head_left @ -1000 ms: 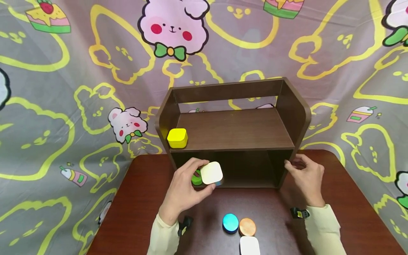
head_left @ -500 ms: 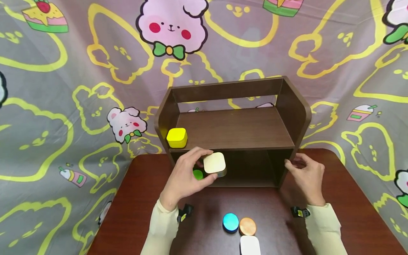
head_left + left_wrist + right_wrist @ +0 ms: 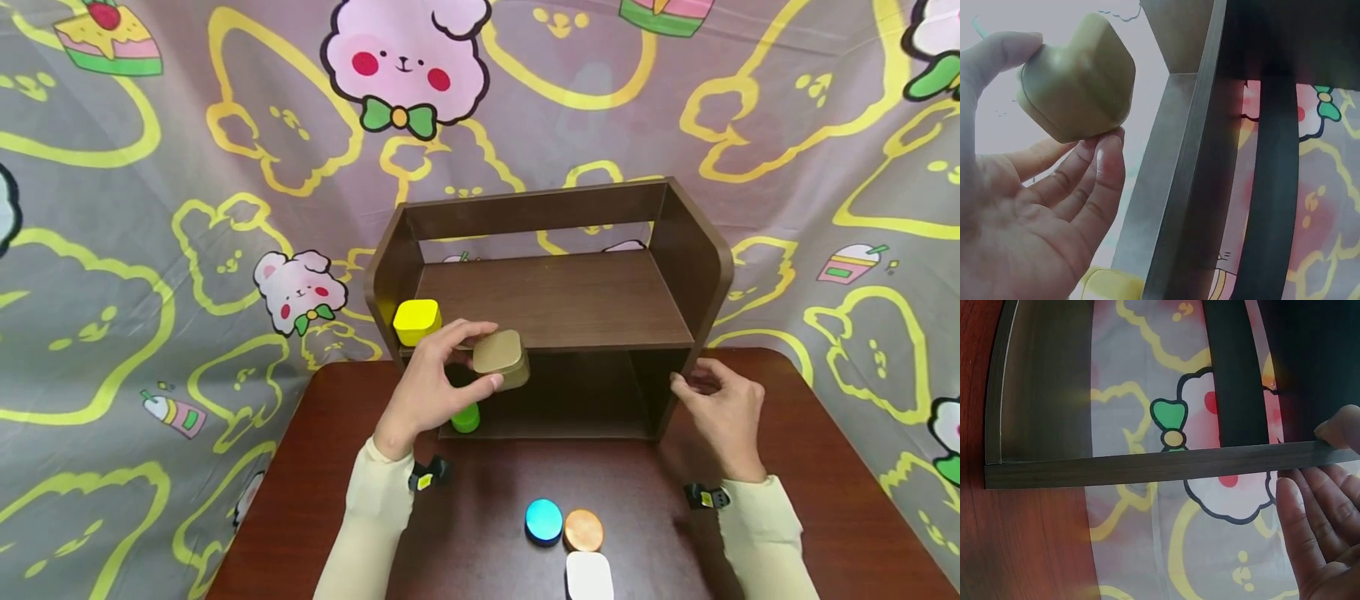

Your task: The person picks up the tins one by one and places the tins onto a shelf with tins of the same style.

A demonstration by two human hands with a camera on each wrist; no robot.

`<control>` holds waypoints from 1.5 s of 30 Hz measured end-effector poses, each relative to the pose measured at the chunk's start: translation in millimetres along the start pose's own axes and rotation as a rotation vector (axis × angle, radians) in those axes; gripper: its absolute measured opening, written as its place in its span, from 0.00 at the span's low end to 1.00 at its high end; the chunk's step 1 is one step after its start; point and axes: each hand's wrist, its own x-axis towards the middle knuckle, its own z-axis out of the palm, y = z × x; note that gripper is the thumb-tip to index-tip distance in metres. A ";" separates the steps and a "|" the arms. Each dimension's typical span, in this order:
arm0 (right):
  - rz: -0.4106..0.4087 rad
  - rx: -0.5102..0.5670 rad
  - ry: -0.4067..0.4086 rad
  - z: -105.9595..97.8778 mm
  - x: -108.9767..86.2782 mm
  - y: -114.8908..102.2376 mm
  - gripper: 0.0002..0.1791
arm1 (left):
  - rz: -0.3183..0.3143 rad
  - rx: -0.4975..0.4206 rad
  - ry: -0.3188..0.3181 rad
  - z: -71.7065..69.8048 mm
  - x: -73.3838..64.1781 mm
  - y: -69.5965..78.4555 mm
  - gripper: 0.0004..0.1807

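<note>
My left hand (image 3: 427, 383) pinches a gold square tin with rounded corners (image 3: 501, 354) between thumb and fingers. It is in the air before the front edge of the upper board of a dark brown two-level shelf (image 3: 555, 304). In the left wrist view the gold tin (image 3: 1082, 78) sits between the thumb and fingertips. My right hand (image 3: 723, 412) grips the shelf's right side panel; in the right wrist view the thumb lies on one side of the panel (image 3: 1147, 467) and the fingers on the other. A yellow square tin (image 3: 417, 322) stands at the upper level's left end.
A green round tin (image 3: 466, 418) stands in the lower level at left, partly behind my left hand. On the red-brown table (image 3: 300, 517) in front are a blue round tin (image 3: 543, 522), an orange round tin (image 3: 583, 530) and a white square tin (image 3: 589, 575). A patterned cloth (image 3: 225, 150) hangs behind.
My left hand has raised the gold tin from in front of the lower level to the height of the upper board's edge, tilting it. The right hand stays on the side panel.
</note>
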 end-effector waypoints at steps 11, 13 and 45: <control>-0.014 -0.013 0.008 -0.6 1.3 0.3 0.07 | -0.034 0.016 -0.055 -11.4 25.2 6.9 0.27; -0.013 -0.016 0.008 -0.8 1.5 0.4 0.07 | -0.037 0.023 -0.078 -13.1 30.9 9.3 0.26; -0.027 -0.025 -0.005 -1.5 1.4 0.9 0.06 | 0.019 0.282 -0.387 -25.8 104.2 22.5 0.26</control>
